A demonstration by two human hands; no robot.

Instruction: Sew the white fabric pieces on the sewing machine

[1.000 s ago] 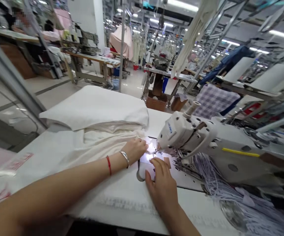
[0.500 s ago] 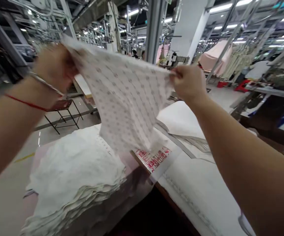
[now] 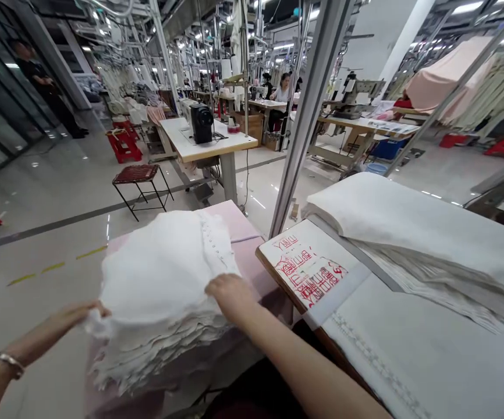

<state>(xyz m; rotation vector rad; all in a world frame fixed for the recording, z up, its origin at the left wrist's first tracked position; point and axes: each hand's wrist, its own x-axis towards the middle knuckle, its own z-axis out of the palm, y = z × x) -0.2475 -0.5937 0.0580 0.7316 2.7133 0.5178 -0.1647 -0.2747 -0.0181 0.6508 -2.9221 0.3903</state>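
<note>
A white fabric piece (image 3: 151, 273) lies spread on top of a thick stack of fabric pieces (image 3: 169, 343) with ragged, wavy edges. My left hand (image 3: 97, 311) pinches the near left corner of the top piece, where the cloth bunches up. At the right edge of the same piece is my right hand (image 3: 230, 294), its fingers curled over the cloth and their tips partly hidden. Small dark marks run in a line near the far right side of the piece. Pink cloth (image 3: 247, 250) shows under the stack.
To the right, a board (image 3: 273, 247) with red stamped characters adjoins a white work surface (image 3: 378, 326) and a pile of white panels (image 3: 400, 215). A metal post (image 3: 308, 116) rises behind. Beyond are a stool (image 3: 136, 173), a sewing machine (image 3: 202, 123) and a standing person (image 3: 42, 81).
Both hands have come down from the raised, stretched cloth to the stack, where the piece now lies flat. The view has turned a little to the left.
</note>
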